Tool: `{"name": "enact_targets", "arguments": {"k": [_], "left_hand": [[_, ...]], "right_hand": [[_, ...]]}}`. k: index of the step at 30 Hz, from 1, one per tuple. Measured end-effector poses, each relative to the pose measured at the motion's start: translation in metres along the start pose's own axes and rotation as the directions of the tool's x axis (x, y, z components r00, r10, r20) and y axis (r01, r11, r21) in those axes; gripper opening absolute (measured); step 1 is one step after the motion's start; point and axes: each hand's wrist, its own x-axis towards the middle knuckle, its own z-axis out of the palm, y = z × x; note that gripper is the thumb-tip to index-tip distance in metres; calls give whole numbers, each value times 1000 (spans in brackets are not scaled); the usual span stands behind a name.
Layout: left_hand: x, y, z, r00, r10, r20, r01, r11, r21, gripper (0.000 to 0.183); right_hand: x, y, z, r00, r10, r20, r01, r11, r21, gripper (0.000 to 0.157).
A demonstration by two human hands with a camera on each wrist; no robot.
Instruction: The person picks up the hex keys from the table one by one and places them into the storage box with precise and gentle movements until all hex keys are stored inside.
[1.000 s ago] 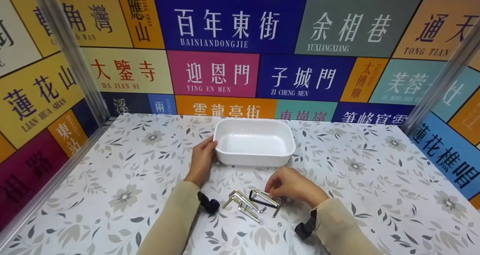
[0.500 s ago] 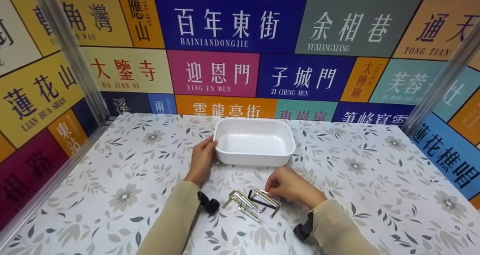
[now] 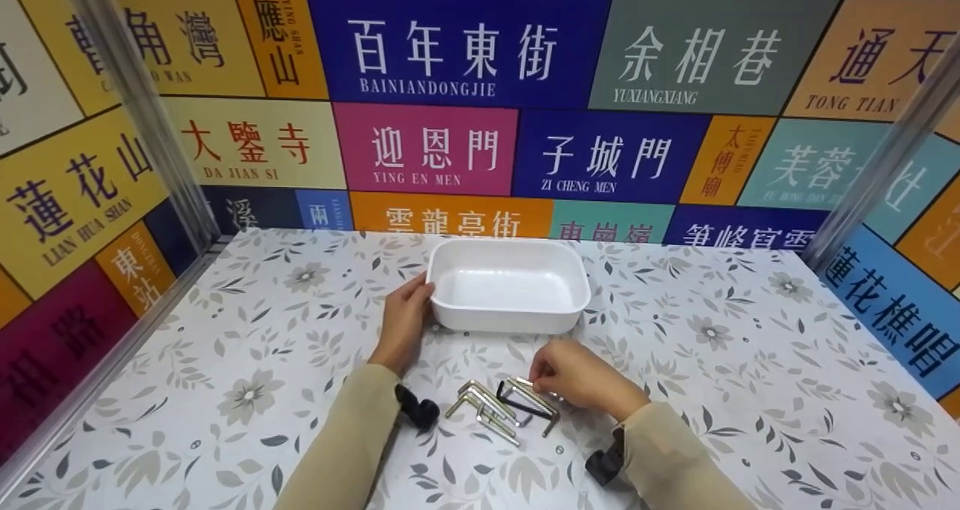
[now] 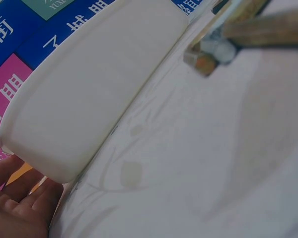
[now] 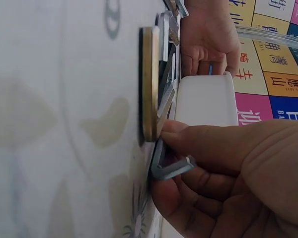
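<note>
One hand (image 3: 405,315) touching tub (image 3: 510,321), another (image 3: 581,375) pinching hex-key (image 5: 173,170)

Colourful lettered walls (image 3: 480,105) border a flower-patterned white table (image 3: 712,375).

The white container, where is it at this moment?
In the head view, the white container stands near the far edge of the table, the left hand touching its left end and the L-shaped keys nearer the camera.

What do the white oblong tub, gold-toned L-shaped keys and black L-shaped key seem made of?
White oblong tub: probably plastic, glossy, from its rounded corners and soft highlights.
Gold-toned L-shaped keys: shiny metal, perhaps plated, given bright glints.
Black L-shaped key: likely coated metal; dark, few glints.
</note>
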Motion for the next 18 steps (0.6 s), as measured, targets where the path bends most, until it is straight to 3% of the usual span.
{"name": "enact_targets", "arguments": {"k": [9, 18], "left_hand": [[0, 0, -2, 1000, 21, 4, -21, 1000, 17, 48], [-2, 1, -1, 1000, -2, 6, 2, 1000, 10, 49]], "right_hand": [[2, 6, -5, 999, 29, -24, -26, 995, 92, 6], [3, 6, -10, 999, -44, -27, 46, 994, 100, 4]]}}
